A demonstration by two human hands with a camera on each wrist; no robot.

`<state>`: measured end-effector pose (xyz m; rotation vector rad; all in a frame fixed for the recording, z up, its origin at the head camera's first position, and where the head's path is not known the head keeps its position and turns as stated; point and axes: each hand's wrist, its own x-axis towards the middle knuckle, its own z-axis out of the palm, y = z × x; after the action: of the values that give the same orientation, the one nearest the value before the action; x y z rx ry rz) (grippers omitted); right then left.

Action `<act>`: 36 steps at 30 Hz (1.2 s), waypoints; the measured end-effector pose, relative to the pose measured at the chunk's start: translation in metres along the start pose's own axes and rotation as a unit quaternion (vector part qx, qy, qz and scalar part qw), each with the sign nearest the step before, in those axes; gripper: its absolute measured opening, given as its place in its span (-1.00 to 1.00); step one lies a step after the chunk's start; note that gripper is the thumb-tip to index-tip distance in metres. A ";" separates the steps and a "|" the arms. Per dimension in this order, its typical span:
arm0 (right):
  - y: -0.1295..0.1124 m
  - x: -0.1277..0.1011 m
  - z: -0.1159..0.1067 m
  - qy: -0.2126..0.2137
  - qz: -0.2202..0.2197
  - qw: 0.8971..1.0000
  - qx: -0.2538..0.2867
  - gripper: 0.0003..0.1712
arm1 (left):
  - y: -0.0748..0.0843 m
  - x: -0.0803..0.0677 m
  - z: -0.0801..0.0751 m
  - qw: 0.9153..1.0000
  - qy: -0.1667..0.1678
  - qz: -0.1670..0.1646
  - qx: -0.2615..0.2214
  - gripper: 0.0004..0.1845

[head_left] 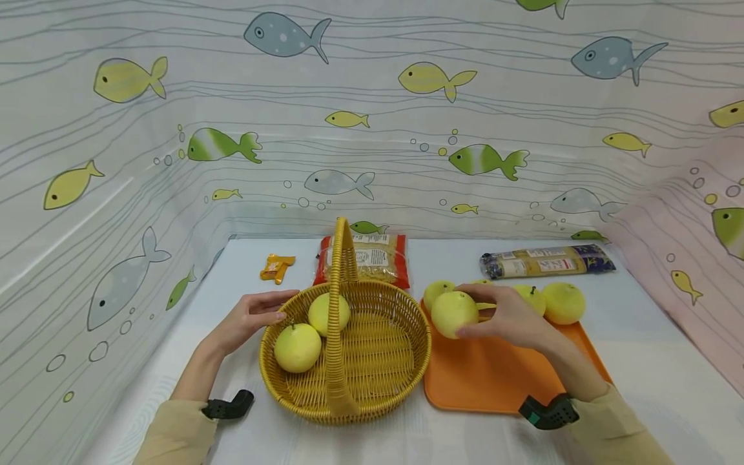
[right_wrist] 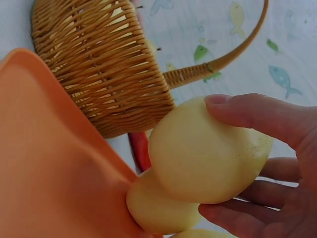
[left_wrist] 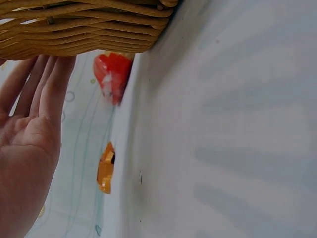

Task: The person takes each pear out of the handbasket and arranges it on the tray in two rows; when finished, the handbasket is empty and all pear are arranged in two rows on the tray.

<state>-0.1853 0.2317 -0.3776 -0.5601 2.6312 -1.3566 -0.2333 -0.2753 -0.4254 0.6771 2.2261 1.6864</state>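
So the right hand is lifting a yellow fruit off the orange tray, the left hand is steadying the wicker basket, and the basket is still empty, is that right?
Not quite. The basket is not empty: the head view shows two yellow fruits already in it. The rest holds: the right hand grips a yellow fruit over the orange tray, and the left hand rests against the basket's rim.

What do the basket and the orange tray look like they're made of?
The basket looks like woven wicker or rattan, golden and slightly glossy; the interlaced strands and wrapped handle show in the head and right wrist views. It may be a plastic imitation. The tray looks like moulded plastic, a smooth, matte orange with rounded edges.
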 end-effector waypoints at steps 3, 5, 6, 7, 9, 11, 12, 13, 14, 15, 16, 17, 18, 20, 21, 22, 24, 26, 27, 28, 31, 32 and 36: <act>0.002 0.000 0.001 -0.012 -0.001 1.000 -0.001 -0.15 | 0.001 0.000 0.000 1.000 0.001 -0.001 0.000 -0.47; 0.002 0.000 0.001 -0.016 -0.006 1.000 -0.005 -0.16 | 0.002 0.000 0.000 1.000 0.001 -0.002 0.001 -0.47; 0.002 0.000 0.001 -0.018 -0.009 1.000 -0.007 -0.16 | 0.002 0.000 0.000 1.000 0.002 -0.002 0.002 -0.47; 0.002 0.000 0.001 -0.020 -0.010 1.000 -0.008 -0.16 | 0.002 0.000 0.001 1.000 0.003 -0.002 0.003 -0.47; 0.001 0.000 0.001 -0.023 -0.011 1.000 -0.013 -0.16 | 0.003 0.000 0.001 1.000 0.004 -0.002 0.004 -0.47; 0.001 -0.001 0.001 -0.030 -0.013 0.999 -0.017 -0.17 | 0.003 0.000 0.001 1.000 0.005 -0.003 0.005 -0.47; 0.001 -0.001 0.001 -0.034 -0.014 0.999 -0.021 -0.17 | 0.003 0.000 0.001 1.000 0.005 -0.003 0.004 -0.47; 0.001 -0.001 0.001 -0.037 -0.013 0.999 -0.024 -0.17 | 0.003 0.000 0.001 1.000 0.005 -0.003 0.003 -0.47; 0.001 -0.001 0.001 -0.042 -0.014 0.999 -0.027 -0.17 | 0.003 0.000 0.001 1.000 0.005 -0.003 0.003 -0.46; 0.002 -0.001 0.001 -0.046 -0.016 0.998 -0.031 -0.17 | 0.003 0.000 0.001 1.000 0.005 -0.003 0.002 -0.47; 0.003 -0.001 0.002 -0.049 -0.019 0.998 -0.036 -0.17 | 0.003 0.000 0.001 1.000 0.005 -0.003 0.002 -0.46; 0.003 -0.001 0.002 -0.052 -0.020 0.998 -0.042 -0.17 | 0.003 0.000 0.001 1.000 0.004 -0.004 0.001 -0.46; 0.004 0.000 0.002 -0.055 -0.022 0.997 -0.047 -0.17 | 0.003 0.000 0.001 1.000 0.004 -0.004 0.001 -0.46; 0.006 0.000 0.003 -0.061 -0.023 0.997 -0.050 -0.16 | 0.003 0.000 0.001 1.000 0.004 -0.003 0.002 -0.46; 0.007 0.001 0.003 -0.064 -0.025 0.996 -0.053 -0.16 | 0.003 0.000 0.001 1.000 0.004 -0.003 0.002 -0.46; 0.007 0.001 0.004 -0.067 -0.030 0.996 -0.055 -0.16 | 0.003 0.000 0.001 1.000 0.004 -0.003 0.002 -0.46; 0.008 0.002 0.005 -0.075 -0.032 0.995 -0.054 -0.18 | 0.003 0.000 0.001 1.000 0.003 -0.002 0.001 -0.46; 0.010 0.003 0.007 -0.082 -0.035 0.994 -0.055 -0.19 | 0.002 0.000 0.001 1.000 0.002 -0.002 0.000 -0.46; 0.010 0.004 0.007 -0.085 -0.036 0.994 -0.058 -0.20 | 0.002 0.000 0.001 1.000 0.002 -0.001 0.000 -0.46; 0.011 0.004 0.008 -0.087 -0.035 0.994 -0.060 -0.21 | 0.002 0.000 0.001 1.000 0.002 -0.002 0.000 -0.46; 0.013 0.005 0.010 -0.096 -0.031 0.993 -0.066 -0.19 | 0.002 0.000 0.001 1.000 0.004 -0.002 0.001 -0.46; 0.013 0.005 0.010 -0.099 -0.030 0.992 -0.066 -0.18 | 0.002 0.000 0.001 1.000 0.004 -0.003 0.002 -0.46; 0.016 0.005 0.010 -0.112 -0.031 0.991 -0.063 -0.16 | 0.003 0.000 0.001 1.000 0.004 -0.003 0.004 -0.46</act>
<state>-0.1916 0.2306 -0.3964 -0.7692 2.5458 -1.0770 -0.2323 -0.2739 -0.4231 0.6650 2.2402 1.6804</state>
